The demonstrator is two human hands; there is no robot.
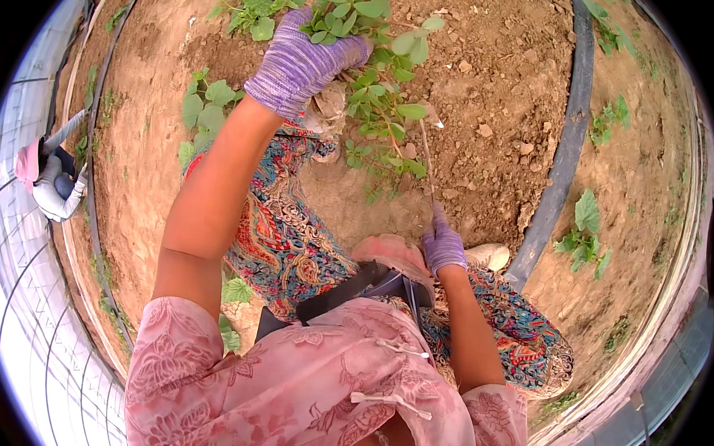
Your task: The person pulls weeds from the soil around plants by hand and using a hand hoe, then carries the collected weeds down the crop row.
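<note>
My left hand [310,59], in a purple-and-white knitted glove, is closed around a leafy bunch of weeds [366,11] with rounded leaves, which look like purslane. Reddish stems [388,120] of the bunch hang down past the glove over the soil. In a matching glove, my right hand [444,243] grips the thin handle of a small hand hoe [427,151], low between my knees. The hoe's head lies close to the stems, its bright edge at the loosened soil [489,79]; leaves partly cover it.
A black irrigation hose [567,136] runs along the right of the dug soil. Lobed-leaf seedlings stand at the left [209,109], top [259,6] and right [586,233]. Another person [54,174] crouches at far left beside a second hose [95,128], before a plastic-sheet wall [25,292].
</note>
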